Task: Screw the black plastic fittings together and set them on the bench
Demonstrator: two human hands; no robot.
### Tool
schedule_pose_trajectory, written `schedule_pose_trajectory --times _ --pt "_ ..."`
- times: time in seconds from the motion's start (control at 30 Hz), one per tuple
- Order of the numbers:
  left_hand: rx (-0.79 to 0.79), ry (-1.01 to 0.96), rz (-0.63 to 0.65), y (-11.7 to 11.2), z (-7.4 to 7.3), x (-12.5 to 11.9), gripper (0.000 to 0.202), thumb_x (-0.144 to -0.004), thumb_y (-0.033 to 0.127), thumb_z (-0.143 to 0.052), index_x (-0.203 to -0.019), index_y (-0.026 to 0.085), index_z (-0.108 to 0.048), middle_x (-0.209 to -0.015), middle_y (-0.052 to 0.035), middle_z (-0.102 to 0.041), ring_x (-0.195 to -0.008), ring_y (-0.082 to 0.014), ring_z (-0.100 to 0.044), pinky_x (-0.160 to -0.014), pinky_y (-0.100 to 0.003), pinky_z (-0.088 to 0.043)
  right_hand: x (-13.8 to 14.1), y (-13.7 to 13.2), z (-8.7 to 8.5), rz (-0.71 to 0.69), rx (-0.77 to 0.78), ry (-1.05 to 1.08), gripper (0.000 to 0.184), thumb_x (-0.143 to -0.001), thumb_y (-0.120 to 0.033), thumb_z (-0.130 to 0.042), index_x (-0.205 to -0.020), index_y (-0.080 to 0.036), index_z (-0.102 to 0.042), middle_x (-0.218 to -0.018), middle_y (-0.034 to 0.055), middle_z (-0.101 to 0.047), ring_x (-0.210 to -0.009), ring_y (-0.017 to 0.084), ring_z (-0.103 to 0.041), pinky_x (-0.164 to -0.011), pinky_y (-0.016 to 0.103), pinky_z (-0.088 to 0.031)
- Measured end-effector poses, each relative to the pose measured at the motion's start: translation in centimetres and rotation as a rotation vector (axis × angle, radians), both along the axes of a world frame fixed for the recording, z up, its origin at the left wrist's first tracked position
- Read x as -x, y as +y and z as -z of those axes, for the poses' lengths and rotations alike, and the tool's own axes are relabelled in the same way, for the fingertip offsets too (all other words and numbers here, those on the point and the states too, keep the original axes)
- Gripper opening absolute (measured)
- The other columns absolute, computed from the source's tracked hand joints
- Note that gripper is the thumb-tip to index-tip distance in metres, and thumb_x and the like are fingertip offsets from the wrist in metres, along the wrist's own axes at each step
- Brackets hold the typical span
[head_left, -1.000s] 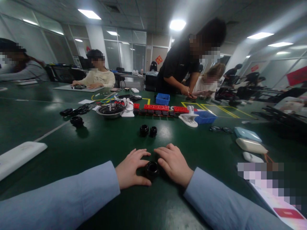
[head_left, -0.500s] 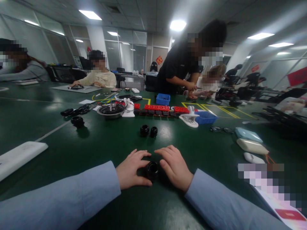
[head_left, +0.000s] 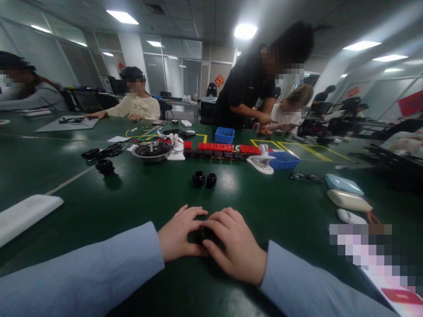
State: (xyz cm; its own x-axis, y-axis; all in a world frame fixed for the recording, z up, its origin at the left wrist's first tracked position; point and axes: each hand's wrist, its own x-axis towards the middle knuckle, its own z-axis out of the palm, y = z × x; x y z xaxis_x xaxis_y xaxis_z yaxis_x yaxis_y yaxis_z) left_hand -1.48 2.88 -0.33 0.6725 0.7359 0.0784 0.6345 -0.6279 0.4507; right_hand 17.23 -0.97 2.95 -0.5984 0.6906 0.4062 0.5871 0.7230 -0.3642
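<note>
Both my hands rest on the green table [head_left: 139, 207] close to me, in light blue sleeves. Between them sits a small black round part [head_left: 202, 234], now mostly covered. My left hand [head_left: 178, 237] curls against its left side, thumb underneath. My right hand [head_left: 233, 244] has closed over its top and right side. Two more black round parts [head_left: 204, 179] stand side by side further out on the table.
A white flat pad [head_left: 26, 213] lies at left; another black part [head_left: 105, 166] and a metal bowl [head_left: 151, 152] with cables sit beyond. Red blocks [head_left: 216, 147], blue bins [head_left: 283, 160], glasses [head_left: 306, 178] and pale cases [head_left: 346, 200] lie ahead and right. Several people work across the table.
My right hand has slid left and over the black part, hiding most of it. The left hand has stayed in place. The standing person across the table has shifted slightly.
</note>
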Motion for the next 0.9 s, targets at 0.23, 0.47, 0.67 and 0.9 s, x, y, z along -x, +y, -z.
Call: schedule_pose_trajectory --times 0.23,0.47,0.67,0.9 --pt "-0.01 -0.074 -0.012 0.01 -0.15 -0.14 0.054 -0.061 0.046 -0.072 -0.109 0.024 -0.057 -0.118 -0.0061 -0.05 -0.114 -0.0277 -0.042 -0.104 -0.054 -0.015 -0.08 0.19 -0.16 -0.011 0.04 -0.016 0.032 -0.079 -0.022 -0.052 -0.11 -0.017 -0.052 -0.097 0.0076 -0.053 -0.09 0.022 -0.044 -0.079 0.039 -0.038" --pt "-0.01 -0.127 0.035 0.06 -0.35 0.09 0.048 -0.064 0.042 -0.072 -0.105 0.023 -0.058 -0.111 -0.0044 -0.051 -0.106 -0.0248 -0.046 -0.103 -0.05 -0.018 -0.08 0.24 -0.03 -0.021 0.033 -0.029 0.034 -0.08 -0.023 -0.051 -0.113 -0.017 -0.051 -0.098 0.0079 -0.052 -0.09 0.022 -0.044 -0.078 0.038 -0.038" --pt "-0.046 -0.084 0.019 0.31 -0.86 -0.07 0.036 -0.062 0.046 -0.073 -0.085 0.02 -0.062 -0.086 -0.0011 -0.05 -0.083 -0.0195 -0.047 -0.074 -0.032 -0.039 -0.16 0.23 -0.01 -0.022 0.037 -0.031 0.034 -0.081 -0.022 -0.051 -0.114 -0.017 -0.051 -0.095 0.0076 -0.052 -0.087 0.021 -0.044 -0.076 0.038 -0.039" --pt "-0.009 -0.052 0.047 0.54 -0.86 -0.17 0.036 -0.065 0.047 -0.072 -0.084 0.018 -0.061 -0.079 0.0002 -0.051 -0.076 -0.0181 -0.047 -0.069 -0.03 -0.035 -0.11 0.17 -0.05 -0.022 0.032 -0.039 0.032 -0.081 -0.023 -0.049 -0.112 -0.015 -0.052 -0.095 0.0083 -0.053 -0.086 0.022 -0.044 -0.076 0.038 -0.039"
